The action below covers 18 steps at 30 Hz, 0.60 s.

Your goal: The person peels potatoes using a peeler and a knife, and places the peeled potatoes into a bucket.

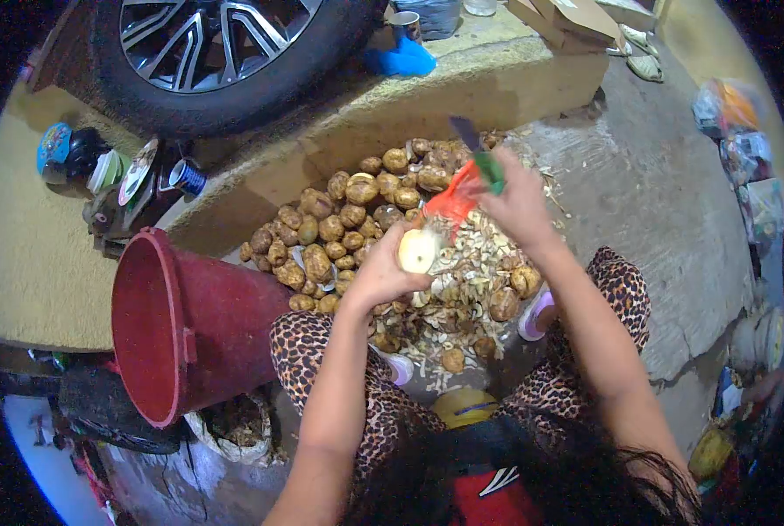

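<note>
My left hand is closed around a pale peeled potato, whose cut face is turned up. Close above it, my right hand grips what looks like an orange and green peeler, blurred by motion. A dark blade-like piece sticks out beyond that hand; whether it belongs to the same tool I cannot tell. Under both hands lies a heap of pale peelings. Brown unpeeled potatoes are piled to the left and behind, against the low step.
A large dark red bucket lies tilted at my left, with a sack below it. Behind the potatoes runs a concrete step with a car wheel and a cup. Plastic bags line the right side.
</note>
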Available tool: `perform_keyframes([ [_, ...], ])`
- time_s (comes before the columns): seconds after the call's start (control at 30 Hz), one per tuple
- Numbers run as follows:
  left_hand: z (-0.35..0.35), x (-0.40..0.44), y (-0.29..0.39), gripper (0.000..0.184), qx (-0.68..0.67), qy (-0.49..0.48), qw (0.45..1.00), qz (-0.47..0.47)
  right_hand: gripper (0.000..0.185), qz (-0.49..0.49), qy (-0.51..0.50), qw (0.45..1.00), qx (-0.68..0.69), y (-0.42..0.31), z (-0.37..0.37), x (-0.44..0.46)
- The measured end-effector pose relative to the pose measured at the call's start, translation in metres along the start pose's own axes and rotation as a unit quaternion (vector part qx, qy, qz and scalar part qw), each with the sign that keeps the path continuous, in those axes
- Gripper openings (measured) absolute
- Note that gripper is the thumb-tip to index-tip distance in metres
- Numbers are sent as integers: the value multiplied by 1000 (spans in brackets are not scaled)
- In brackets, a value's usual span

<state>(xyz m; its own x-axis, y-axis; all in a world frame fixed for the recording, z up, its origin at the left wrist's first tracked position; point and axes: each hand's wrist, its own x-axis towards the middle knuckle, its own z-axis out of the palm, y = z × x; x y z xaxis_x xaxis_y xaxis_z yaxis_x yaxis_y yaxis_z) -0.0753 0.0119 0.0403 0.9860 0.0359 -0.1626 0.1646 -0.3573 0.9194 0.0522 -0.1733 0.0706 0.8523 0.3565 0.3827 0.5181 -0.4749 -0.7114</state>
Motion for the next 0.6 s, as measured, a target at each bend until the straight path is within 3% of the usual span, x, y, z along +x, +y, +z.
perform_keyframes([
  [0.03, -1, -1, 1, 69, 12, -5, 1000, -2, 35, -8, 64, 995, -80, 5, -6, 7],
  [0.13, 0, -3, -1, 72, -30, 10, 999, -30, 34, 34, 77, 995, -54, 18, -20, 22],
  [0.23, -2, 1, -4, 74, 10, 56, 998, 3, 38, 11, -14, 998, -65, 17, -5, 5],
  [0.33, -5, 1, -6, 74, -125, 53, 991, 5, 44, 9, -117, 988, -99, 8, -5, -2],
  [0.47, -9, 2, -5, 71, -91, 69, 993, -15, 43, -74, -169, 980, -76, 6, 15, -22],
  [0.5, -8, 5, -10, 70, -78, 70, 994, -7, 45, -10, -234, 969, -78, -1, 18, -26],
  [0.6, -8, 8, -20, 69, -63, 49, 997, -3, 41, -9, -345, 937, -52, -5, 20, -29],
])
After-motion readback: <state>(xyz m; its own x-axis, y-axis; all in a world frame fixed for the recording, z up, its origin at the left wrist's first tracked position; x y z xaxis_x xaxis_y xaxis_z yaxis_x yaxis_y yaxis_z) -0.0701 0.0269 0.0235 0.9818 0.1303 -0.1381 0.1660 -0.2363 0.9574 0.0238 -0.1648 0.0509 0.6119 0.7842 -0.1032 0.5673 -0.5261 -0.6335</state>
